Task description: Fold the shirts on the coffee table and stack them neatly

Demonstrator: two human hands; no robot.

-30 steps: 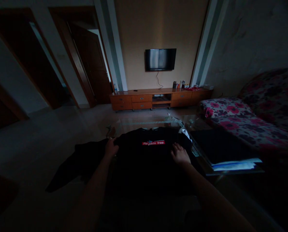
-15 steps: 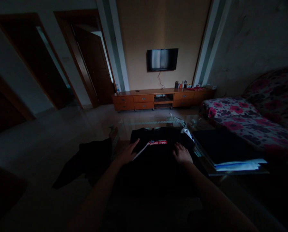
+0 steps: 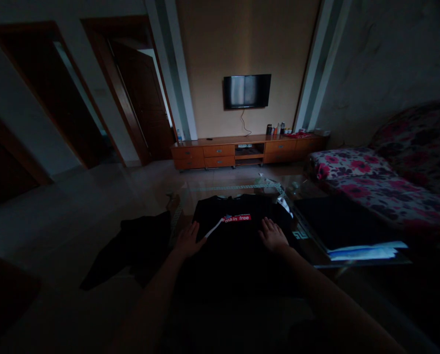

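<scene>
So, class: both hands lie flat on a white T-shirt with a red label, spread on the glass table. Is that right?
Not quite: the T-shirt is black, not white, as the head view shows. The left hand and right hand do lie flat on it, on the glass table, and the red label is there.

The folded-over left edge of the black shirt [image 3: 238,236] covers the start of its red label [image 3: 237,218]; only "main free" reads. The shirt's near hem is lost in darkness. The sofa [image 3: 390,187], right of the shirt, is cut off by the frame edge. Bottles [image 3: 277,130] on the cabinet beyond the shirt are too small to identify.
</scene>
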